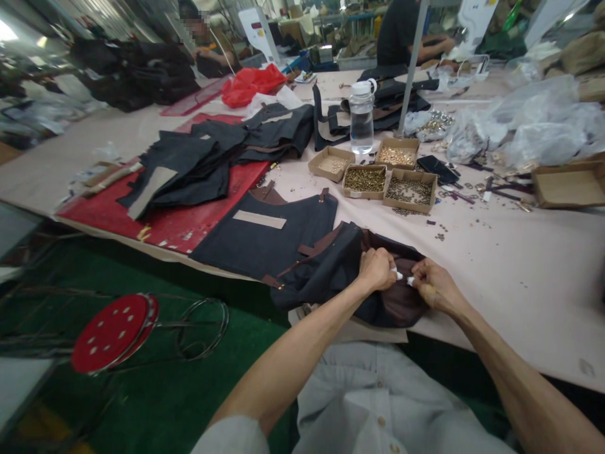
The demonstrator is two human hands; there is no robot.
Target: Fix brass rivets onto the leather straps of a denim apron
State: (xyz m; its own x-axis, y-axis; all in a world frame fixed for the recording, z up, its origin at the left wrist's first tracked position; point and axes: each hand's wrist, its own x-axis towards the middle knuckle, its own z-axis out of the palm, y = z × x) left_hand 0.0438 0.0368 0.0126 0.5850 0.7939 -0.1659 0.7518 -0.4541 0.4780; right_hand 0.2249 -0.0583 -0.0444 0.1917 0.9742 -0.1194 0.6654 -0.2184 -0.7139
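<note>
Left hand, right hand partly hide brown lining of dark cloth; cannot tell if grips pinch.

No legible text, label, brand, number or sign anywhere in the head camera's view.

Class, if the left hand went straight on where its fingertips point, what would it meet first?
Probably the right hand, just opposite, though the brown lining may come first; depth here is unclear.
</note>
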